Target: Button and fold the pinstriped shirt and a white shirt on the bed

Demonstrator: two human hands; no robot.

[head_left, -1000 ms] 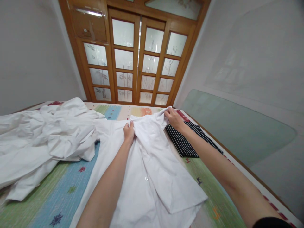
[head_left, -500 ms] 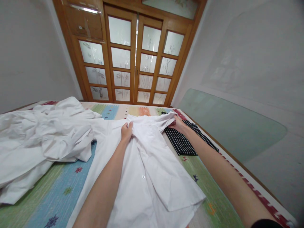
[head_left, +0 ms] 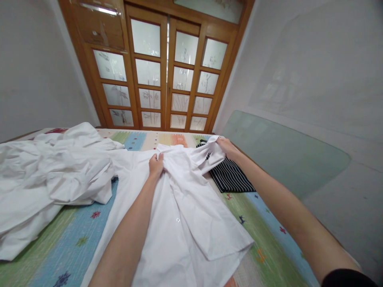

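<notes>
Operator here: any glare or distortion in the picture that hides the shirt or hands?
Head view: a glare streak crosses the brown panel at upper left, clear of the shirt; head view: walls and doors lean outward, like wide-angle stretch; head view: white folds are low-contrast but readable, as are the left hand and right hand.

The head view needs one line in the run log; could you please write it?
white shirt: on patterned cover; left hand: gripping its front; right hand: holding sleeve; left side: white heap; right side: striped cloth
</notes>
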